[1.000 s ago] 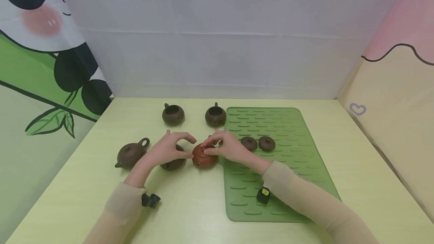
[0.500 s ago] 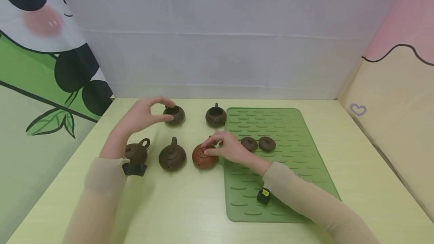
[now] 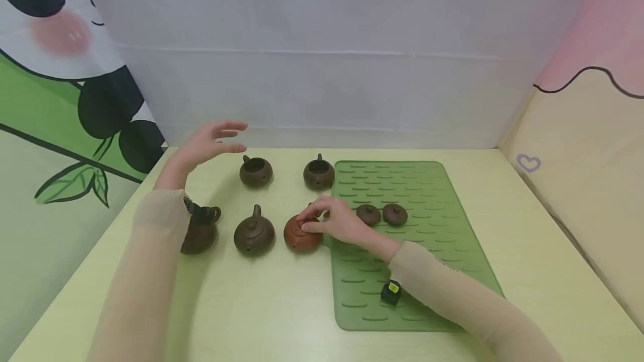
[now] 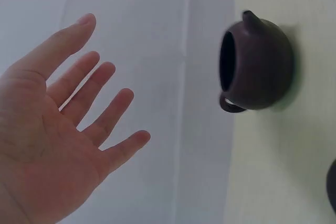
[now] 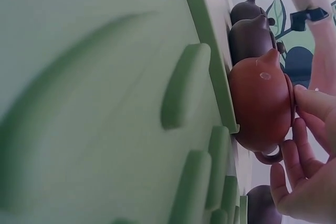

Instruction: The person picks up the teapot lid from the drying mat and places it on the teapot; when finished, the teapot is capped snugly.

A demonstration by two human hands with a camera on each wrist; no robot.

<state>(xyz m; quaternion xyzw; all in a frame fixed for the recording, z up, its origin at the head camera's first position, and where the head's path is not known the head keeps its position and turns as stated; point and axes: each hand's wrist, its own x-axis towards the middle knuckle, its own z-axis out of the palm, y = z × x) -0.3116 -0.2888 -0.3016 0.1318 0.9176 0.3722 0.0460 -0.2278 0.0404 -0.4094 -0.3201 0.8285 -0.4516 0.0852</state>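
Note:
My right hand (image 3: pixel 338 222) pinches the top of a reddish-brown clay teapot (image 3: pixel 302 241). The right wrist view shows thumb and fingers at its lid (image 5: pixel 290 100), which sits on the pot; the knob is hidden. My left hand (image 3: pixel 201 145), fingers spread and holding nothing, is raised at the back left. Nearest to it stands a dark lidless teapot (image 3: pixel 256 176), seen from the side as a dark pot (image 4: pixel 265 66) in the left wrist view. Another lidless dark teapot (image 3: pixel 319 179) stands to its right. A dark lidded teapot (image 3: pixel 254 237) stands left of the reddish one.
Partly behind the left wrist is another dark teapot (image 3: pixel 200 239). A green ridged mat (image 3: pixel 402 306) covers the right of the table (image 3: pixel 261 306), and two dark lids (image 3: pixel 368 215) lie on it. A white cloth backdrop (image 3: pixel 322 94) rises behind the table.
My left hand has moved from beside the reddish teapot, past the back-left lidless teapot, then up and away with its fingers spread. The right hand stays at the lid.

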